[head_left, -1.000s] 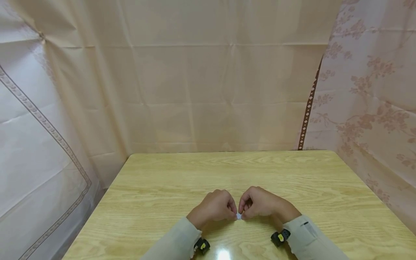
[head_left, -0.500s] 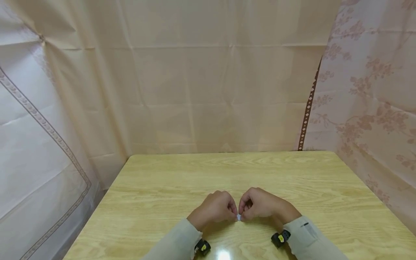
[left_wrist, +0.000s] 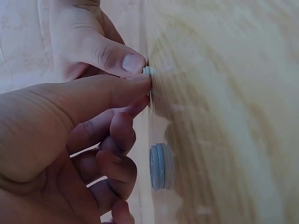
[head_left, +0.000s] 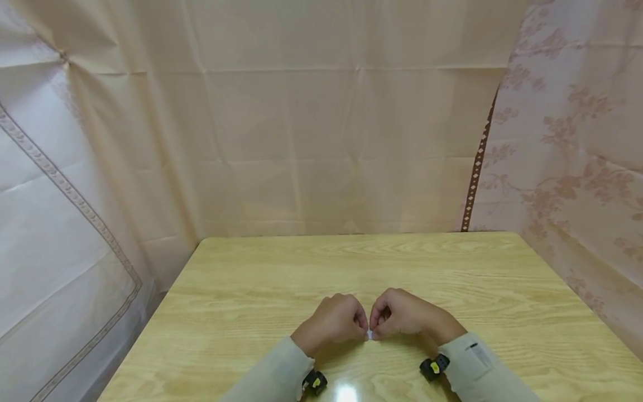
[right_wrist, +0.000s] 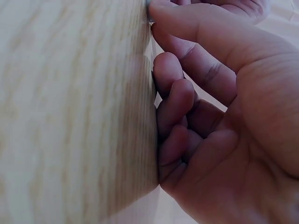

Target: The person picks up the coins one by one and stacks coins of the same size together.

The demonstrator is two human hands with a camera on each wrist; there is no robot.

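A small pale blue round piece lies low at the tabletop, between the fingertips of both hands. My left hand pinches its left edge with thumb and index finger. From the other side, my right hand pinches it the same way. In the left wrist view, only a thin edge of this piece shows between the thumbs. A blue-grey disc with a layered edge, perhaps two stacked pieces, lies on the table beside the left hand's curled lower fingers. The head view does not show that disc.
The wood-grain table stretches away to its far edge. Beige cloth hangs behind it, with flowered cloth at the right and white cloth at the left. A dark strapped device sits at the right wrist.
Both hands stay almost in place, pinching the piece. Slightly less of it shows between the fingertips than one second ago.
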